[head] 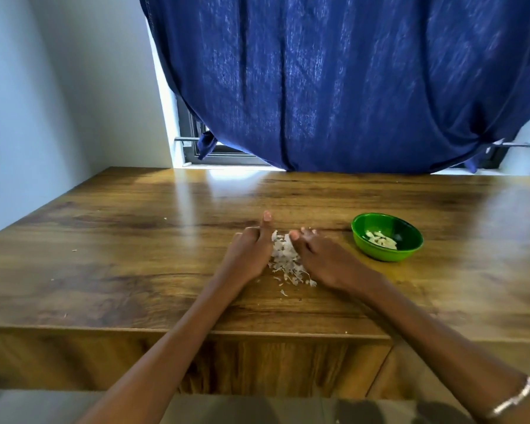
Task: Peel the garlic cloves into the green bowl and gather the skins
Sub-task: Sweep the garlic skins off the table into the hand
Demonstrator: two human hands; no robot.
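A pile of white garlic skins (283, 257) lies on the wooden table (120, 255), squeezed between my two hands. My left hand (251, 249) stands on its edge against the pile's left side, fingers straight and thumb up. My right hand (322, 258) lies against the pile's right side with its fingers stretched forward on the table. Neither hand holds anything. To the right stands the green bowl (410, 237) with several peeled garlic cloves (381, 239) inside.
A few loose skin flakes (283, 292) lie just in front of the pile, and tiny bits (74, 250) are scattered on the left of the table. A blue curtain (349, 87) hangs over the window behind the table's far edge.
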